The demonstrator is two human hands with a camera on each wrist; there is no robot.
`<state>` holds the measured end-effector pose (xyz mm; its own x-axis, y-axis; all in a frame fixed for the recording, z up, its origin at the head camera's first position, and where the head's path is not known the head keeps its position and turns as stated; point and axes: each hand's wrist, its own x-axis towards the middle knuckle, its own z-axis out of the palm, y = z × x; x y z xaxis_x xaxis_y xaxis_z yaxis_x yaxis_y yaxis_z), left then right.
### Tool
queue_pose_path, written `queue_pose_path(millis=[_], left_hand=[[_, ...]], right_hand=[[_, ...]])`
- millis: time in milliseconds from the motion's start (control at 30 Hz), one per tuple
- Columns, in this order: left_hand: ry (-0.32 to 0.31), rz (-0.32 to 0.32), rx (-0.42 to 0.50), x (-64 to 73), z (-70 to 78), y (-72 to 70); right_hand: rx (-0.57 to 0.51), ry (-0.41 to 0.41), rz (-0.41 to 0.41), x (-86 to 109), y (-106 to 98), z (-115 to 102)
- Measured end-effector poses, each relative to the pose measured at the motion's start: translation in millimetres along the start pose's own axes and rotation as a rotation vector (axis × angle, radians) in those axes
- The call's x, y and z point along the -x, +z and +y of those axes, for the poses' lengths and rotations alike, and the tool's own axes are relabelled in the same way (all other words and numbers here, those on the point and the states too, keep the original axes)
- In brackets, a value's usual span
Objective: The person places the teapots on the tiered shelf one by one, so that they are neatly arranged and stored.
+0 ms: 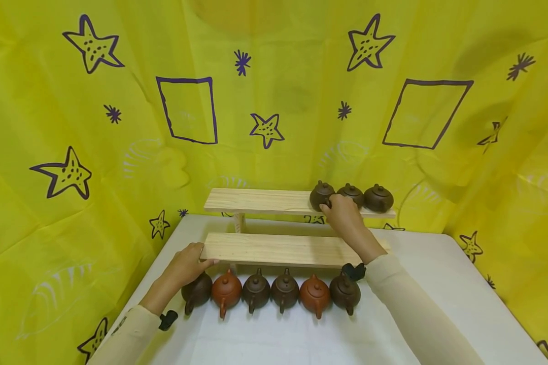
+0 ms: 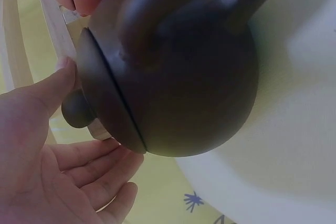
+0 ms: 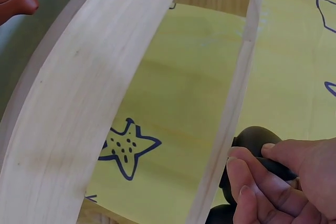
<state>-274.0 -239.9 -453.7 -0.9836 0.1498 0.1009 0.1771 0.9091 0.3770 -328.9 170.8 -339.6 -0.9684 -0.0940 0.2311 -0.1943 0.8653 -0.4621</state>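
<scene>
My right hand (image 1: 345,217) pinches the handle of a dark brown teapot (image 1: 320,195) at the upper wooden shelf (image 1: 260,201). In the right wrist view, thumb and forefinger meet on that teapot (image 3: 257,139), partly hidden by the hand. Two more dark teapots stand to its right, the middle one (image 1: 350,191) partly covered by my fingers, the end one (image 1: 378,198) in full view. My left hand (image 1: 184,264) holds the left end of the lower wooden shelf (image 1: 278,249), thumb along its front edge. Just below it sits a dark teapot (image 2: 199,93), large in the left wrist view.
A row of teapots stands on the white table (image 1: 255,339) before the rack, including an orange-red one (image 1: 227,288), a brown one (image 1: 256,292), another orange-red one (image 1: 314,290) and a dark one (image 1: 345,291) at the right. A yellow patterned curtain (image 1: 292,162) hangs behind.
</scene>
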Motion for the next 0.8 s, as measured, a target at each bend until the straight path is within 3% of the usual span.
queue_pose_path(millis=[333, 800], left_hand=[[-0.003, -0.007, -0.001, 0.5, 2.6, -1.2], [0.0, 0.011, 0.01, 0.5, 0.6, -0.6]], right_hand=[[-0.012, 0.054, -0.055, -9.6, 0, -2], [0.027, 0.018, 0.005, -9.2, 3, -2]])
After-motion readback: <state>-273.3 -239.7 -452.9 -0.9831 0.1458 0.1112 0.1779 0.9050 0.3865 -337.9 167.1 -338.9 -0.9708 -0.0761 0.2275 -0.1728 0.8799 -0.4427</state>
